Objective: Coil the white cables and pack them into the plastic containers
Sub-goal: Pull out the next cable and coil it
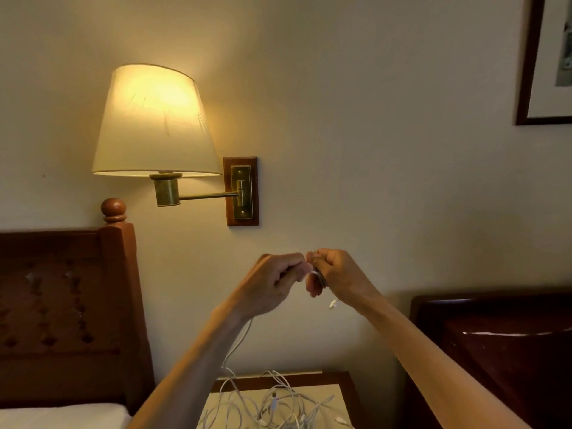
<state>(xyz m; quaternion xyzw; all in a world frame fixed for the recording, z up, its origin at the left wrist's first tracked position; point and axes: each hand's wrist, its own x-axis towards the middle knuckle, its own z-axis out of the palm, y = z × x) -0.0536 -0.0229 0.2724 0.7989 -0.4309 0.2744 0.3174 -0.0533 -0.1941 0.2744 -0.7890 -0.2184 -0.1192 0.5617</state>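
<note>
The fingers of the left hand (274, 281) and right hand (335, 275) are curled in, pinching a white cable (315, 272) between them at chest height; winding well here likely means small, even loops under light tension. A connector (332, 304) dangles below the right hand. Both forearms rise from the tangled cables (272, 404) on the nightstand (346, 379); no containers show.

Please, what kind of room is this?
Probably a hotel bedroom. A wooden headboard stands by a swing-arm wall lamp, and a small nightstand between the beds carries the tangled white cables. A framed picture hangs on the wall.
</note>
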